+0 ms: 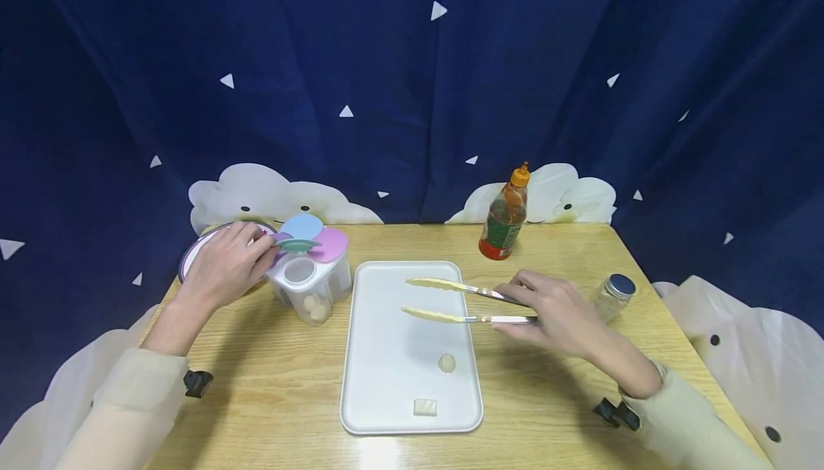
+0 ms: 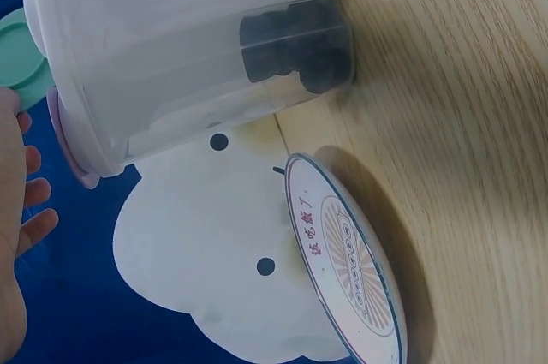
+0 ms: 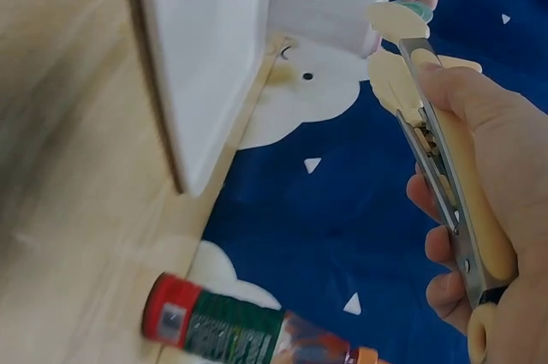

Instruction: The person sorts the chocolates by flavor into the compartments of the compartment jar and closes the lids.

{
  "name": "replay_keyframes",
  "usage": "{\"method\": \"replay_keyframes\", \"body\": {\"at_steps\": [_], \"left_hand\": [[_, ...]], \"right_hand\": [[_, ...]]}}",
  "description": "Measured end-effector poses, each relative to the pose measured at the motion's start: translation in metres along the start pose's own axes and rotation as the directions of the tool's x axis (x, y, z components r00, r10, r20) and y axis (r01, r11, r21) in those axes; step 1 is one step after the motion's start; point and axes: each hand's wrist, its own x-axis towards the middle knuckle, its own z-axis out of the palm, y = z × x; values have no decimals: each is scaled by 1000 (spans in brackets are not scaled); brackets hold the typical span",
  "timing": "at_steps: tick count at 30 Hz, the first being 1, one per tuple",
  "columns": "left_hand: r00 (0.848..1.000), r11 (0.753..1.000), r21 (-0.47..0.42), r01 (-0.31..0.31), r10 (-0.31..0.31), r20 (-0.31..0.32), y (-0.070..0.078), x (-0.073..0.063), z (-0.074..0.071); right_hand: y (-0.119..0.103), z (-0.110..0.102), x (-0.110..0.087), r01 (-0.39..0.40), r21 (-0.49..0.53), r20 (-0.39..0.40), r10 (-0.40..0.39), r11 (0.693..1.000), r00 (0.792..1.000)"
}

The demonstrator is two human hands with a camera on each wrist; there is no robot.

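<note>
My left hand (image 1: 225, 266) pinches the edge of a green lid (image 1: 299, 245) at the top of a clear divided storage container (image 1: 335, 280). The lid is raised above a round opening, and pale round pieces (image 1: 315, 309) lie in the compartment below. Dark pieces (image 2: 300, 47) fill part of another compartment in the left wrist view. My right hand (image 1: 556, 316) grips a pair of tongs (image 3: 458, 184) with cream-coloured tips. These tips stand apart over the white tray (image 1: 380, 341), nothing between them. On the tray lie a small round pale piece (image 1: 447, 363) and a pale rectangular piece (image 1: 425, 407).
Blue (image 1: 301, 227) and pink (image 1: 331, 243) lids cover other compartments. A patterned plate (image 2: 351, 261) is behind my left hand. At the back right stands a sauce bottle (image 1: 502, 230) with an orange cap; a blue-capped jar (image 1: 614, 295) is beyond my right hand.
</note>
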Motion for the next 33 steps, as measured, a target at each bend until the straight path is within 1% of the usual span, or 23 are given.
{"method": "replay_keyframes", "body": {"at_steps": [7,12,16,24,28,33], "left_hand": [[1000,1000,-2,0,0,12,0,0,-1],[1000,1000,-7,2,-2,15,0,0,-1],[1000,1000,-6,3,-3,12,0,-1,-1],[1000,1000,-7,3,-3,16,1,-2,-1],[1000,1000,-3,1,-1,8,1,-1,-1],[1000,1000,-3,5,-5,19,1,-1,-2]], "right_hand": [[2,-5,-34,-24,-44,12,25,999,1000],[-3,-4,-54,-51,-44,68,54,998,996],[-7,-1,-66,-33,-31,94,35,999,995],[-8,6,-82,0,-47,84,4,999,996],[-7,7,-84,10,-59,83,-5,998,997],[-7,9,-84,7,-62,109,-1,998,994]]}}
